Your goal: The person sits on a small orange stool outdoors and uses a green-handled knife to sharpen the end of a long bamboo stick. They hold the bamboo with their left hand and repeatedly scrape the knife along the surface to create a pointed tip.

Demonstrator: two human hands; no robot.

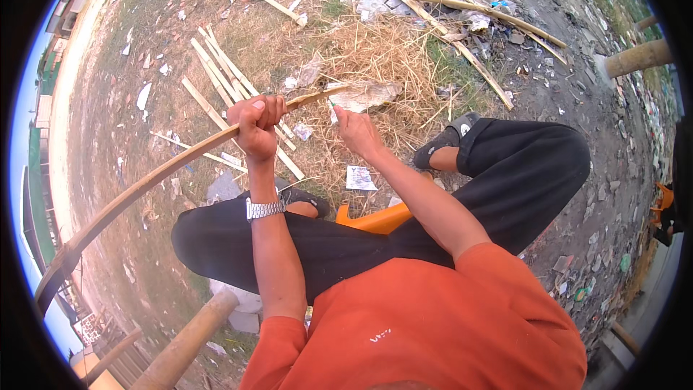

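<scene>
Over straw heap (404, 50): near end of long bamboo strip (155, 175), rest stretching left. Left of heap: pale slats (214, 70), apparently already split. Strip seems part-worked, tip left to trim. Left hand (258, 123) clenched round strip; right hand (361, 135) pinches small tool (333, 113), perhaps blade, above heap.

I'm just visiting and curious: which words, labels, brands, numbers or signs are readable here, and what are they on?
Orange shirt: a small white mark, not clear enough to read.
White square sheet on the ground: dark print, too small and blurred to read.
Dark shoe on the right: a pale mark, too small to read.
I find no readable text.
</scene>
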